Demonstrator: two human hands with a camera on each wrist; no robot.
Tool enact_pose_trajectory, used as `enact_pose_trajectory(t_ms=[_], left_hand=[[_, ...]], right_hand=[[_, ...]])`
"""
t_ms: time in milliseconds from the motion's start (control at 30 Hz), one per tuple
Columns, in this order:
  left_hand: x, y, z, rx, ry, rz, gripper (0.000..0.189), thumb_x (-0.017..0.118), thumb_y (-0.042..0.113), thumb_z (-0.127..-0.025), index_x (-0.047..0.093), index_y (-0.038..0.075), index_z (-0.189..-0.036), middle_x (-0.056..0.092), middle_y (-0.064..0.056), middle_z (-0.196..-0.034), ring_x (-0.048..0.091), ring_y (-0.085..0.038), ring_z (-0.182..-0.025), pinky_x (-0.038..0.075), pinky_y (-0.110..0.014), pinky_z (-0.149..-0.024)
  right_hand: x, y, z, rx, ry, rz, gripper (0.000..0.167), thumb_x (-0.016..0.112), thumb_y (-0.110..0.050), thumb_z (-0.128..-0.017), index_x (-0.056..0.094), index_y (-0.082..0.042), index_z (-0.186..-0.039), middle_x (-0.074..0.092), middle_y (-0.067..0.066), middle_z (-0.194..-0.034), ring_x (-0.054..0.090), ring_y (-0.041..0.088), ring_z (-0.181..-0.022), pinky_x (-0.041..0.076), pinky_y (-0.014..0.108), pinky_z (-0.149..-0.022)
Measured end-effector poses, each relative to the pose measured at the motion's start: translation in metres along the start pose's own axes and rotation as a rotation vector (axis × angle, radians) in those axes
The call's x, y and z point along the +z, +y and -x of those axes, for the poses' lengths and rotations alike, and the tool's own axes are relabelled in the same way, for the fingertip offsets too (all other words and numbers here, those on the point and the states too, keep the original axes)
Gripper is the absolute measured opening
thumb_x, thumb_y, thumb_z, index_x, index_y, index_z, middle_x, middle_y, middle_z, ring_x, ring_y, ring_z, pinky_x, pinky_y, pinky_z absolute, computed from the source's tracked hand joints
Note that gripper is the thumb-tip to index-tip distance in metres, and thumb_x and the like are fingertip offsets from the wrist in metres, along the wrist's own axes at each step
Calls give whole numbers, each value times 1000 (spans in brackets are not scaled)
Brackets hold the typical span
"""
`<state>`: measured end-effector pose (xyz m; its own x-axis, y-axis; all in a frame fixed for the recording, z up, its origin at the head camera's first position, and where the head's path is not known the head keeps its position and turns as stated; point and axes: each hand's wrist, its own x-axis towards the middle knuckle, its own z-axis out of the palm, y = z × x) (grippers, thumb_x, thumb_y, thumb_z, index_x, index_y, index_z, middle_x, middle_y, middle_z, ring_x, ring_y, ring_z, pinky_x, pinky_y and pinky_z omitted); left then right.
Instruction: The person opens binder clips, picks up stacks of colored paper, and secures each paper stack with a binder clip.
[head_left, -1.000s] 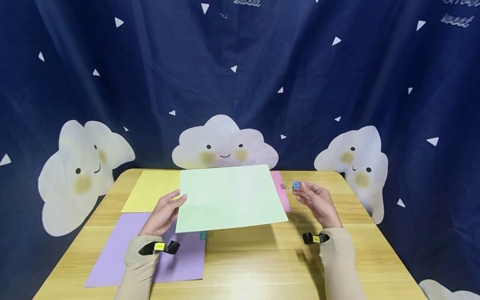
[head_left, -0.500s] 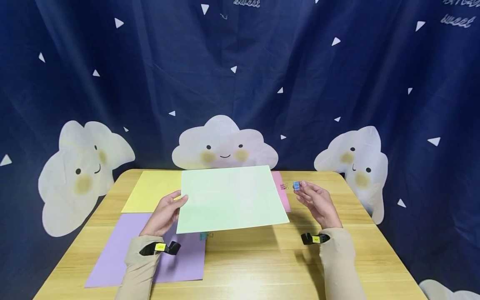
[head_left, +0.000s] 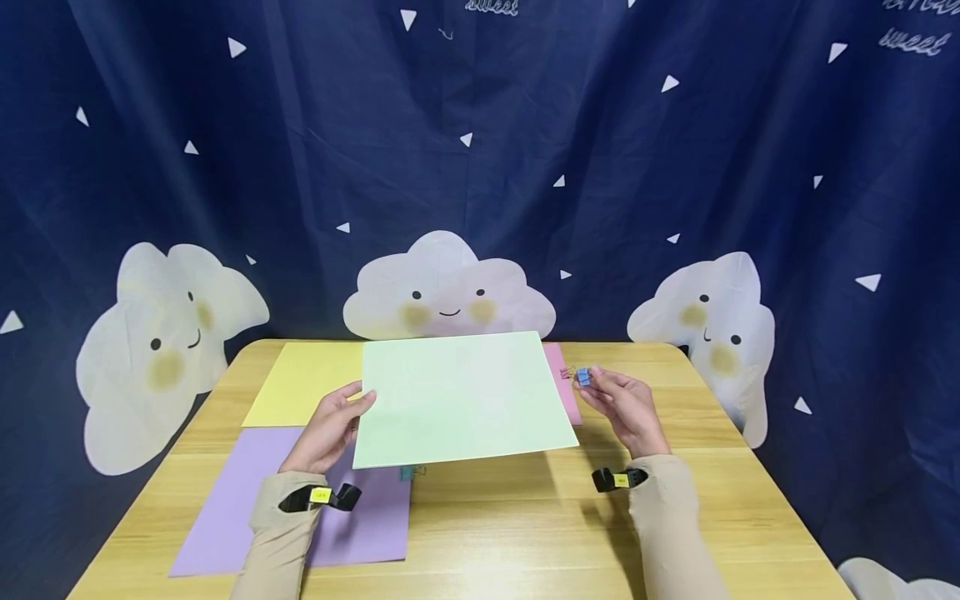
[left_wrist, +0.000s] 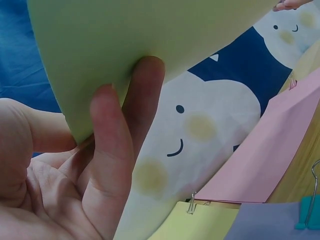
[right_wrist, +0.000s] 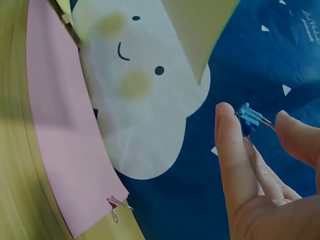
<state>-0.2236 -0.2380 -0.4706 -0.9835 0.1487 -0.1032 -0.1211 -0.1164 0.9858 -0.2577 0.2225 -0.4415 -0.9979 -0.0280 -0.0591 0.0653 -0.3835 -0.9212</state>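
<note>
My left hand (head_left: 330,429) pinches the left edge of a light green paper sheet (head_left: 461,400), thumb on top and fingers underneath. The sheet is held above the table, tilted toward me. To its right, my right hand (head_left: 626,408) pinches a small blue binder clip (head_left: 583,377) between thumb and fingers, apart from the sheet's right edge. In the right wrist view the wire handles of the blue binder clip (right_wrist: 251,116) point toward the thumb. The left wrist view shows the fingertips (left_wrist: 150,67) against the underside of the green sheet (left_wrist: 100,30).
On the wooden table (head_left: 510,525) lie yellow paper (head_left: 300,383), purple paper (head_left: 360,529) with a teal binder clip (head_left: 407,472), and pink paper (head_left: 567,400) with a pink binder clip (head_left: 566,373), partly hidden by the green sheet. A dark blue cloud-print curtain (head_left: 510,100) hangs behind.
My right hand has moved slightly left with the blue binder clip, toward the green sheet. The left hand and the sheet have barely moved.
</note>
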Motion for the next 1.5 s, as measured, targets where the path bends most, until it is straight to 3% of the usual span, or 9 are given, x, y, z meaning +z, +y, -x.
enact_pose_trajectory(t_ms=[333,667,867,1100,1500], left_hand=[[1,0,1,-1,-6,7,80,55,24,-109,4,-5,-163,47,18,-60,39,3,-50,34,-11,-51],[4,-1,0,3,-33,31,81,54,22,-109,0,-6,-163,55,17,-61,45,3,-53,39,-12,-54],[6,-2,0,11,-37,29,80,53,21,-109,0,-6,-162,53,17,-61,43,3,-52,37,-12,-53],[8,-3,-1,18,-58,8,78,53,22,-109,3,-7,-162,62,16,-66,47,3,-54,39,-12,-52],[7,-4,-4,17,-45,-7,78,53,22,-109,3,-7,-162,60,16,-64,46,2,-53,37,-13,-52]], right_hand=[[7,10,-2,-19,41,-2,14,65,-9,-102,72,2,-103,81,8,-88,80,19,-85,64,29,-87],[14,16,-4,-7,50,-79,25,57,-5,-105,77,-6,-91,81,9,-87,80,23,-88,63,31,-89],[17,18,-4,36,66,-105,31,54,-6,-107,78,-8,-88,81,8,-83,80,16,-79,64,26,-80],[21,18,-5,70,66,-69,35,55,-9,-107,79,-14,-82,80,3,-79,79,11,-81,64,22,-80],[20,20,-5,80,73,-101,27,58,-9,-105,79,-7,-88,80,12,-88,79,13,-86,64,24,-80]])
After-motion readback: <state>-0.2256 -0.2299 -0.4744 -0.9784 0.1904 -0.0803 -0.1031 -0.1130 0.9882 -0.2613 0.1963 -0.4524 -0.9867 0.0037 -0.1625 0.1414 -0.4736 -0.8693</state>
